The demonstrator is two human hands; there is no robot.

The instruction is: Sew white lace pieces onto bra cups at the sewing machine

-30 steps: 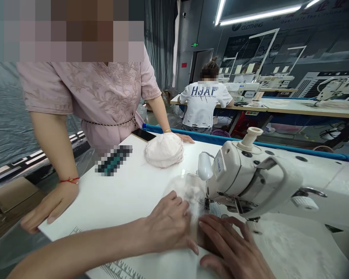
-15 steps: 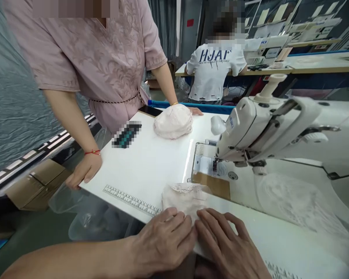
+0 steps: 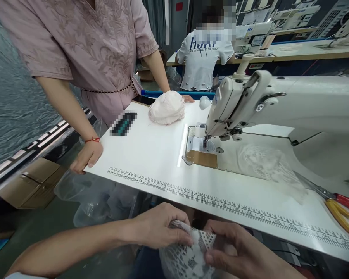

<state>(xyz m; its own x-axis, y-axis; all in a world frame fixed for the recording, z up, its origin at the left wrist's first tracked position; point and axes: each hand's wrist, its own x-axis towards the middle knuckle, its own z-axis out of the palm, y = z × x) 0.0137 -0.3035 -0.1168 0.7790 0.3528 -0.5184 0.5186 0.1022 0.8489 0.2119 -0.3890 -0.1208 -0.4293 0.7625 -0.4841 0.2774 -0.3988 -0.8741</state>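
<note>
The left hand (image 3: 165,226) and right hand (image 3: 237,246) are bare; a pale whitish cloth sleeve edge (image 3: 25,276) and dark navy clothing (image 3: 149,264) show.

Both bare hands are at the near edge of the white sewing table (image 3: 145,155), in front of its printed ruler scale (image 3: 221,202). The left hand (image 3: 164,226) and right hand (image 3: 238,248) pinch a white openwork lace piece (image 3: 189,254) between thumb and fingers, clear of the tabletop. The sewing machine (image 3: 311,97) stands to the right; a second lace piece (image 3: 264,161) lies beneath its arm. Scissors (image 3: 327,193) rest at far right of the tabletop. On the far side, a pale fabric stack (image 3: 167,108) sits beside a smartphone (image 3: 144,100). A co-worker in pink (image 3: 104,58) leans there, one hand on the left corner.
</note>
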